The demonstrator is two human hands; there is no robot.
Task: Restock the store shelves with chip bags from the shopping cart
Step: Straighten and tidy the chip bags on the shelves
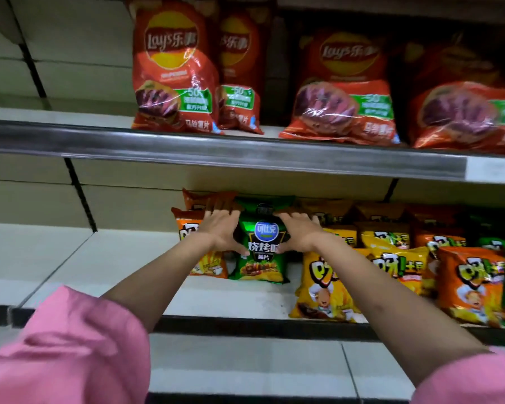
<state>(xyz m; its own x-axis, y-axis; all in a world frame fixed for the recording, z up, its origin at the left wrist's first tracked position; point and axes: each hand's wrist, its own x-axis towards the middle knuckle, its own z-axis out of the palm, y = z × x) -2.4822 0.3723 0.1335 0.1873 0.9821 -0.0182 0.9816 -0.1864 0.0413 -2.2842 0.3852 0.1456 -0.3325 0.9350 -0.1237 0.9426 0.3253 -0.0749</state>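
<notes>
Green chip bag (pixel 260 252), frame centre, stands clasped between the left hand (pixel 220 228) and right hand (pixel 298 230).

Cream back panels (pixel 79 30), perhaps dim.

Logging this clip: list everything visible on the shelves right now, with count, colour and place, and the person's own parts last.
Large chip bags: four visible, red, standing on the upper shelf, centre to right; the second sits behind the first.
Green chip bag: one, green with a blue round logo, upright on the lower shelf, held between both hands.
Small orange bags: at least two, left of and behind the green bag.
Yellow and orange snack bags: many, exact count unclear, packed on the lower shelf to the right; a few green ones at far right.
Upper shelf: white, bare at left.
Lower shelf: white, bare at left.
Left hand: on the green bag's left side.
Right hand: on its right side.
Sleeves: two, pink.
</notes>
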